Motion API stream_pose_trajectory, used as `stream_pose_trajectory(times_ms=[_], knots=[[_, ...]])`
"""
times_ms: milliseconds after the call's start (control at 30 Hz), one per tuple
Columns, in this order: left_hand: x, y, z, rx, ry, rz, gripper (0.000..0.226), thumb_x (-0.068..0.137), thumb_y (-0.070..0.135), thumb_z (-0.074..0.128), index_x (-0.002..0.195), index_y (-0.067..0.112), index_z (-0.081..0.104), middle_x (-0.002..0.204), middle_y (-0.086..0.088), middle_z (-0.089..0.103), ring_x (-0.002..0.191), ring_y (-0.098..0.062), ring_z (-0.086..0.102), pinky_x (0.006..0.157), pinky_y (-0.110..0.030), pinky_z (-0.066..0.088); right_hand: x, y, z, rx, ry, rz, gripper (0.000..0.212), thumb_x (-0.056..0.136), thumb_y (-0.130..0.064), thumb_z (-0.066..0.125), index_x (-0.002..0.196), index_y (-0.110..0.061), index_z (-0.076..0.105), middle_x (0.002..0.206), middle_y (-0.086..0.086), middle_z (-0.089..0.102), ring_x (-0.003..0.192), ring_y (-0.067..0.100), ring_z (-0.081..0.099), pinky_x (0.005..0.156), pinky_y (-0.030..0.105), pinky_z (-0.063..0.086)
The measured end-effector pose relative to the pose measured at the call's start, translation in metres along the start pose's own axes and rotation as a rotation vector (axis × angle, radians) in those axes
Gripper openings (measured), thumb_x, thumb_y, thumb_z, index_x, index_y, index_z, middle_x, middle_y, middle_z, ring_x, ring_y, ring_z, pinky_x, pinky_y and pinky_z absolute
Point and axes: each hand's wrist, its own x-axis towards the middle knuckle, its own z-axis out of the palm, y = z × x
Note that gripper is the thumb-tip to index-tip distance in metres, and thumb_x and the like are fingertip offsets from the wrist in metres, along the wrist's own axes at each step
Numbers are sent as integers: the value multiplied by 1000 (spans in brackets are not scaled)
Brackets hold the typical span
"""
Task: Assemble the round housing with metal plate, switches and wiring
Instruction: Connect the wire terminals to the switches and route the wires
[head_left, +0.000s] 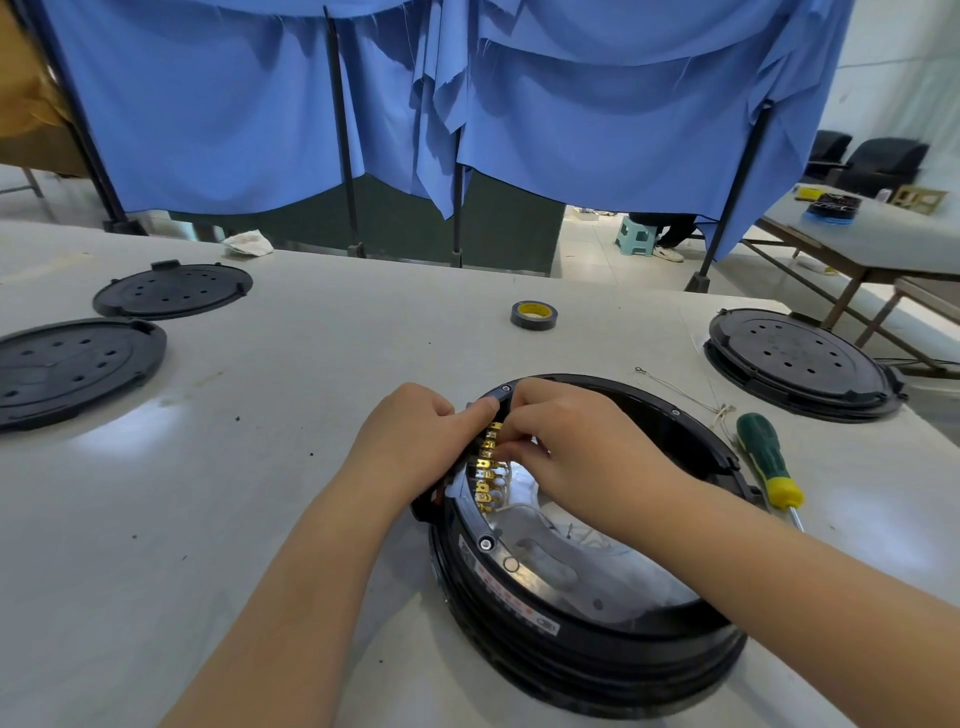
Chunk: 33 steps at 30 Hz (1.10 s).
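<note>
A round black housing (587, 654) lies open side up on the white table, front and right of centre. A shiny metal plate (540, 561) and thin white wiring (592, 538) lie inside it. Along its inner left wall runs a row of gold switch terminals (485, 480). My left hand (415, 441) grips the housing's left rim from outside, thumb on the rim's top. My right hand (576, 452) reaches inside, fingers curled and pinching at the upper terminals; what the fingertips hold is hidden.
A green and yellow screwdriver (768, 462) lies right of the housing, beside a thin loose wire (680, 392). A roll of black tape (533, 315) sits further back. Black round covers lie at left (78, 366), back left (171, 288) and right (800, 361). Blue curtains hang behind.
</note>
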Motion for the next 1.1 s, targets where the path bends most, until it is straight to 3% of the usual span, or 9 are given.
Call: stream_pose_trajectory(times_ms=[167,500,867,1100], knots=[[0,1,0,-20,-11,-8,73,81,56,65,33,18,25,36,8,18,35,-11,19,47,-27,20,3,-2,-4,-47,-38,-32,24,97,-27,50,107,-15,69,102,-2,54,93,16,51,80,31,40],[0,2,0,-11,-9,-8,72,82,55,64,31,18,28,33,8,20,32,-11,23,46,-26,21,-1,-2,4,53,50,49,18,91,-31,59,89,-18,71,85,-6,55,79,11,51,75,31,43],[0,2,0,-20,-17,-17,73,81,53,65,30,18,27,33,7,19,32,-11,21,46,-26,20,3,1,0,59,4,-1,18,92,-25,60,96,-15,75,85,-10,48,77,7,45,76,27,40],[-1,3,0,-36,-6,-25,70,79,53,65,34,19,23,36,8,18,33,-11,19,45,-25,20,2,-2,7,95,61,44,16,89,-28,62,80,-17,69,76,-10,50,72,10,46,67,26,36]])
